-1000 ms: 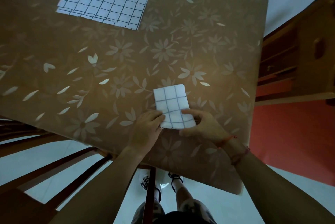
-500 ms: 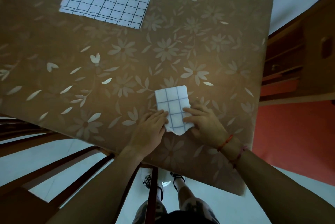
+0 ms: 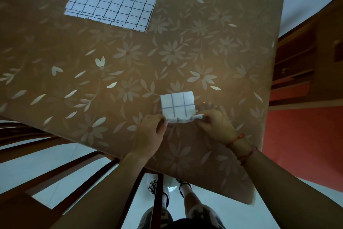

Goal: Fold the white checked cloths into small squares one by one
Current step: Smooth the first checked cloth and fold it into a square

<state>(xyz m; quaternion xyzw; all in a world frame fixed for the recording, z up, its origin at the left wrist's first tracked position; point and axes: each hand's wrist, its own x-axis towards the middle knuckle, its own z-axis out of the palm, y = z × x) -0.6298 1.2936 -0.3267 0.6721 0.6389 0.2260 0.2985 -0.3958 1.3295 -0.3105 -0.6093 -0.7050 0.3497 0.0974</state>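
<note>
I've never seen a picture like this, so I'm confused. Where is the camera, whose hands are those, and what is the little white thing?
There is no machine here. A person wears a camera on their head, so you look down just as they do. Their left hand and right hand each pinch the near edge of a small folded cloth, white with dark lines. It lies on a brown flowered table. Farther away lies a bigger checked cloth, not yet folded small. Below the table edge you can see the person's shoes on the floor.

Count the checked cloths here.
2: small folded cloth near the front edge, held by left hand and right hand; large cloth at the far edge, layered, perhaps hiding more.
</note>
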